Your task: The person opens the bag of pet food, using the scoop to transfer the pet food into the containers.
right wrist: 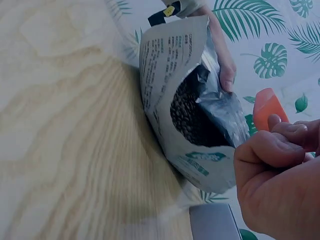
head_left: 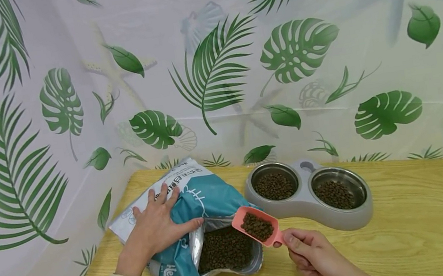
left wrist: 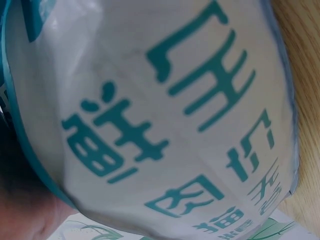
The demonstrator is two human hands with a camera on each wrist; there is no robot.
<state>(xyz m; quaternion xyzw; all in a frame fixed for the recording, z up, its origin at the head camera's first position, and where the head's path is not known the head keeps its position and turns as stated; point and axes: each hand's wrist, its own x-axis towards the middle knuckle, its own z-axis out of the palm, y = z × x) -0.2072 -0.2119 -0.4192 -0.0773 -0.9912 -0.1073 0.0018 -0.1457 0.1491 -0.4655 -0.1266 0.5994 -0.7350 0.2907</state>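
Observation:
A teal and white pet food bag (head_left: 208, 192) lies on its side, its mouth facing the near edge and full of brown kibble (head_left: 223, 252). My left hand (head_left: 159, 226) rests on top of it with fingers spread, the thumb along the folded lip of the opening. In the left wrist view the printed bag (left wrist: 150, 100) fills most of the picture. My right hand (head_left: 311, 251) grips the handle of a coral scoop (head_left: 274, 238), which carries a heap of kibble above the bag's right rim. From the right wrist, the scoop (right wrist: 268, 110) shows beyond the curled fingers.
Behind and right of the scoop stands a grey double feeder (head_left: 308, 203) with two steel bowls, each holding kibble. The wooden table (head_left: 431, 221) extends to the right. A leaf-printed cloth (head_left: 237, 131) hangs behind and at the left.

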